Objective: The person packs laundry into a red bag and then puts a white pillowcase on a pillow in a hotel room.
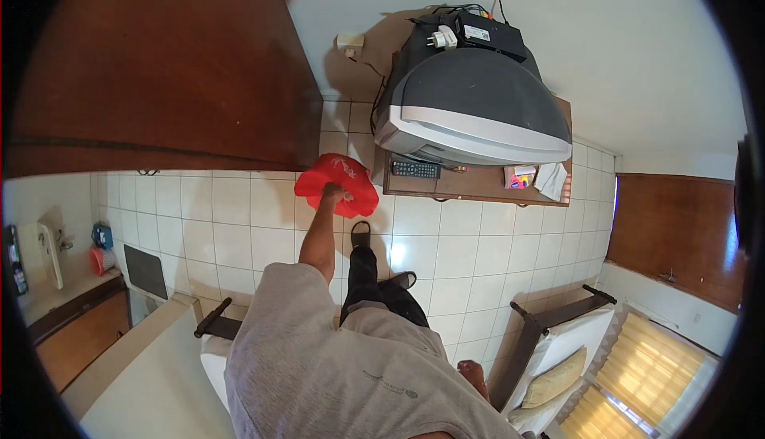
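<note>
Ahead of me and to the left, my left hand (333,191) grips a red bag (317,179) with white lettering. The bag hangs gathered at its top, just over the tiled floor. It is beside the dark wooden cabinet on the left and close to the left end of the TV stand. What the bag contains is hidden. Down by my right side hangs my right hand (472,374) with its fingers curled. Nothing shows in it, but the inside of the palm is out of sight.
A CRT television (478,98) stands on a wooden stand (478,185) with a remote control (415,169). The tall wooden cabinet (179,68) fills the upper left. A bed (550,355) is at the lower right; a washbasin (51,254) shows far left. White tiles (460,254) cover the floor.
</note>
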`<state>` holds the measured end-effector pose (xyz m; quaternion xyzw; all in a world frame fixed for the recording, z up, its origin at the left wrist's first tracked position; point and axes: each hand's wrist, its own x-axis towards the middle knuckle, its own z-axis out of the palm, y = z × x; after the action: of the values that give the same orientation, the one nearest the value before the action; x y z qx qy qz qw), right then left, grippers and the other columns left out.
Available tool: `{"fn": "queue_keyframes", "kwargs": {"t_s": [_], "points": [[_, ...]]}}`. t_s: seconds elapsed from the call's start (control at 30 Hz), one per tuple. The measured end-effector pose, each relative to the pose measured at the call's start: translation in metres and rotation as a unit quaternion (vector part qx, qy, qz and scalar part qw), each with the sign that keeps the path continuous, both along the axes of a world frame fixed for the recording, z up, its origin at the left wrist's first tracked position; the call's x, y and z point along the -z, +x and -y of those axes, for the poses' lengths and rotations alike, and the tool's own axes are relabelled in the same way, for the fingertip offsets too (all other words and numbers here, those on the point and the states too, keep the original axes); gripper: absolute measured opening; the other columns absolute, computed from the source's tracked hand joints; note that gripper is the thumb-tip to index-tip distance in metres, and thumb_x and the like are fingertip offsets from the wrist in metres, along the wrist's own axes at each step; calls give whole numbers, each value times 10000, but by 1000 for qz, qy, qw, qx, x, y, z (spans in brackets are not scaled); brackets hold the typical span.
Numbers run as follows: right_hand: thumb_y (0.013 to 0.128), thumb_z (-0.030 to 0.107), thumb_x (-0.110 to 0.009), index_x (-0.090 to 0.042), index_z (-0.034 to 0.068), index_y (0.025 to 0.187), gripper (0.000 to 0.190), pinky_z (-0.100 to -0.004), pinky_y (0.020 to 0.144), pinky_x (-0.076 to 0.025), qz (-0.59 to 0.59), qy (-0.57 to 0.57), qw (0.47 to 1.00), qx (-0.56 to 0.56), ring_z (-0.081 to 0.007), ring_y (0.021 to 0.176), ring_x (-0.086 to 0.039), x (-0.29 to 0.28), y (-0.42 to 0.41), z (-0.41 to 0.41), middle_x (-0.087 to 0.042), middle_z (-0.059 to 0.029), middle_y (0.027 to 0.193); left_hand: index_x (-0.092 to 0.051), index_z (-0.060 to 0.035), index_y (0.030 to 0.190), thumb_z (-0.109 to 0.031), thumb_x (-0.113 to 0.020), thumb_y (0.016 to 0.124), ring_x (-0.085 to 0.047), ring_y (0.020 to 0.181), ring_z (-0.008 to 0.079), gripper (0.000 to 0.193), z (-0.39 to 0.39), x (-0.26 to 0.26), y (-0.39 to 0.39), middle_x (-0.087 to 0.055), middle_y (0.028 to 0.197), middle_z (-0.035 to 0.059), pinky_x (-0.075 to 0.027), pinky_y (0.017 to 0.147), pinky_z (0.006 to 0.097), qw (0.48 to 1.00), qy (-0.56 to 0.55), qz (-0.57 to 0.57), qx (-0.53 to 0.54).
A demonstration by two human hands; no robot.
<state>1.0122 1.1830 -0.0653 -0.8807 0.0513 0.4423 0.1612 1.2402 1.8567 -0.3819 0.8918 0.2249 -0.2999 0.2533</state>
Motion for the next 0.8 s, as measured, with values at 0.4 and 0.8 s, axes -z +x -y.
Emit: {"fn": "queue_keyframes", "kwargs": {"t_s": [0.4,0.8], "points": [[958,192,-616,-675,1,1062,226,-290,626,-569,-36,70,942,327,-170,802,-712,-23,-8,-75,-726,-103,904,-730,-35,908,-339,-561,866,-687,930,373,350,-59,33,57,-712,940,214,-524,794,464,918,35,173,-355],[939,239,-623,-680,0,1037,265,-301,663,-541,141,87,931,326,-154,746,-687,69,-82,-13,-713,-98,829,-682,-75,969,-342,-608,883,-604,733,212,290,120,-16,-78,-640,863,68,-535,639,375,972,-160,-139,-96]]}}
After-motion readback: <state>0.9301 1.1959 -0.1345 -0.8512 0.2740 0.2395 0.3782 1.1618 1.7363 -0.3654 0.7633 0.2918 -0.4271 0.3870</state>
